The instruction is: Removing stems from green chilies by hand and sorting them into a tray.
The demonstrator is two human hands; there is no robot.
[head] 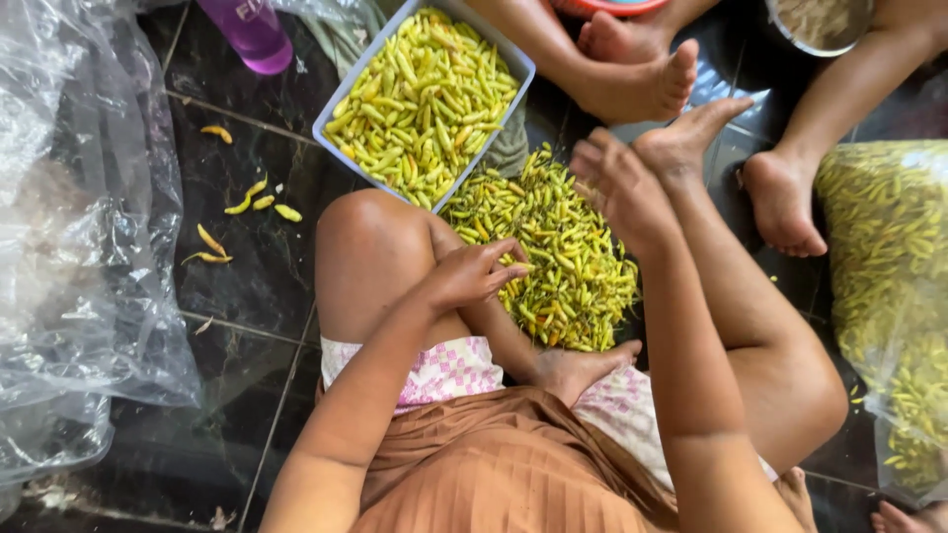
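Clear plastic sheeting [79,227] covers the floor at far left, with a few stray chillies [247,202] on the dark tiles. Right of these, a grey tray [341,99] holds sorted yellow-green chillies. The left hand [472,273], fingers pinched together on what may be 1 chilli, touches the loose chilli pile [558,257], which stretches away to its right. The right hand [617,188] hovers above the pile's far edge, fingers curled, seemingly empty. Another person's bare feet [642,74] crowd the top; a bagged heap [889,296] lies far right.
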